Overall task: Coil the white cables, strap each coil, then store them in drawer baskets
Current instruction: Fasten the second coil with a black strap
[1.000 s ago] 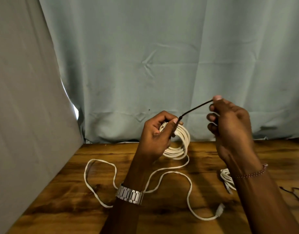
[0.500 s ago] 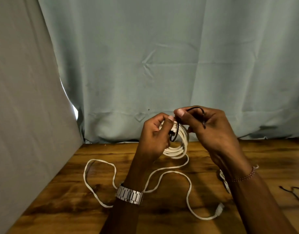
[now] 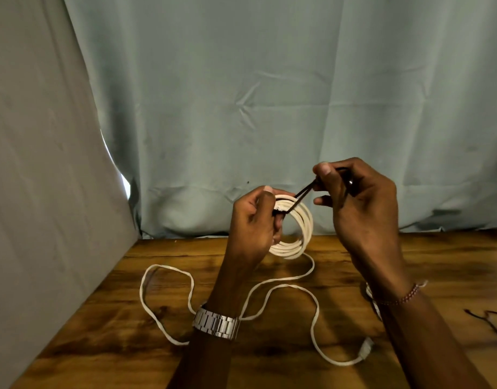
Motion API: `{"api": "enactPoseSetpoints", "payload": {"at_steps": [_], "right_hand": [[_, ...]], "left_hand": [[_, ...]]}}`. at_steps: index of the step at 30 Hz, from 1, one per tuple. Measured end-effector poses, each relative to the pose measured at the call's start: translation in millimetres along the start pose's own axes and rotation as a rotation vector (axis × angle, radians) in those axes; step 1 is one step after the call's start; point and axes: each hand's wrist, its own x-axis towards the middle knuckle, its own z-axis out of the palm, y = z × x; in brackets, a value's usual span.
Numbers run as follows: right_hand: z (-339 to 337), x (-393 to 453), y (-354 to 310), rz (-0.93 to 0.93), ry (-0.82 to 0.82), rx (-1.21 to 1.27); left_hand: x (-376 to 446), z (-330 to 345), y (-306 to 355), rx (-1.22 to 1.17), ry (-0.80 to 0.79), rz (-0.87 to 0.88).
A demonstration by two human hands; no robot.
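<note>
Above the worktop (image 3: 340,249), the left hand (image 3: 254,223) grips the upright white coil (image 3: 293,228), while the right hand (image 3: 354,197), up-right of it, pinches the dark strap (image 3: 304,193) running diagonally between them.

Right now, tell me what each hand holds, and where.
Left hand grips the white cable coil at its top left side. Right hand pinches the dark strap by its free upper end.
</note>
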Motion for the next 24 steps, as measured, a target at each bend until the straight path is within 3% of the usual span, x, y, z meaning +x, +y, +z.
{"api": "enactPoseSetpoints", "payload": {"at_steps": [12, 18, 24], "right_hand": [[-6.3, -1.9, -12.9, 0.061, -0.034, 0.018], [-10.9, -1.4, -16.3, -0.063, -0.083, -0.1], [-3.7, -11.5, -27.2, 0.105, -0.403, 0.011]], "left_hand": [[2.3, -1.0, -0.7, -0.041, 0.057, -0.008], [3.2, 0.5, -5.2, 0.006, 0.129, -0.025], [7.3, -2.2, -9.6, 0.106, 0.255, 0.018]]}}
